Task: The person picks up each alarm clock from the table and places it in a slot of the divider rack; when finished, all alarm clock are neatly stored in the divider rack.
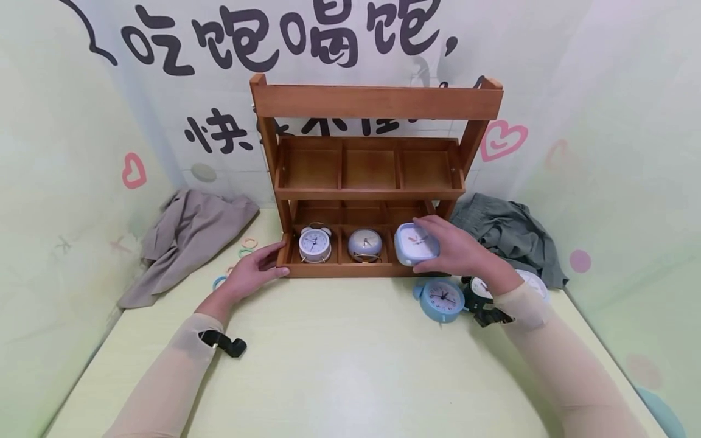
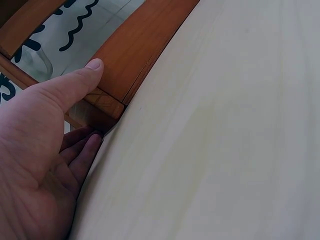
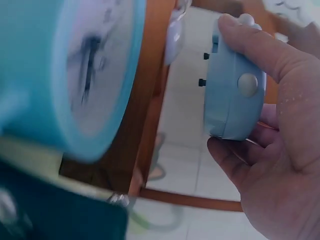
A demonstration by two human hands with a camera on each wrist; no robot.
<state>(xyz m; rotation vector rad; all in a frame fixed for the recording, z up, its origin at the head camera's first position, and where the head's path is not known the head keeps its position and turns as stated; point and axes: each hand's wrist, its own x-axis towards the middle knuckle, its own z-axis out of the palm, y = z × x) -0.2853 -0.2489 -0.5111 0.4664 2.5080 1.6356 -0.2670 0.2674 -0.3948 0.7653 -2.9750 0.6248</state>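
My right hand (image 1: 456, 246) grips a pale blue square alarm clock (image 1: 417, 244) at the right front compartment of a wooden shelf rack (image 1: 378, 102). The right wrist view shows the clock (image 3: 232, 90) edge-on between thumb and fingers, with small black knobs on its back. My left hand (image 1: 253, 272) holds the rack's lower left corner, its thumb (image 2: 82, 82) on the front board and its fingers round the end. A white twin-bell clock (image 1: 314, 244) sits in the left front compartment. A lavender round clock (image 1: 365, 244) sits in the middle one.
On the table to the right are a blue round clock (image 1: 442, 300), a black clock (image 1: 479, 289) and a white one (image 1: 532, 283), partly behind my right wrist. Crumpled cloths, brownish (image 1: 191, 237) and grey (image 1: 509, 234), flank the rack. Small coloured rings (image 1: 249, 243) lie on the left.
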